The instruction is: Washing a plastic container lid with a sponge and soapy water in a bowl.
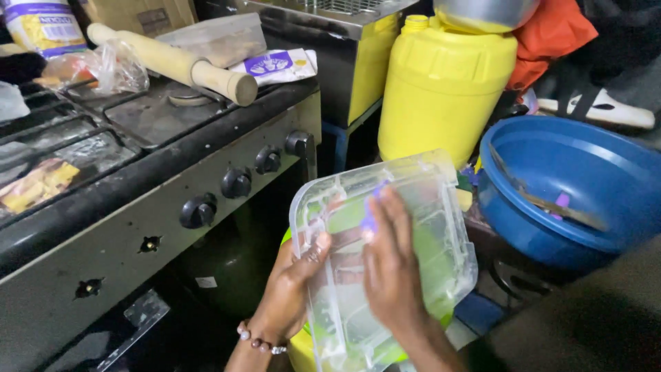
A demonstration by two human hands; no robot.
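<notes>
A clear plastic container lid [434,213] with moulded ribs is held up in front of me, tilted. My left hand [292,289], with a bead bracelet at the wrist, grips its left edge, thumb on top. My right hand [392,265] lies flat on the lid's face with fingers stretched, pressing a small purple thing [372,217] against it. Something green shows through the plastic underneath.
A dark gas stove [158,165] with black knobs stands at left, bearing a wooden rolling pin [179,63], plastic bags and packets. A yellow jerrycan [441,89] stands behind the lid. A blue plastic basin [571,193] sits at right.
</notes>
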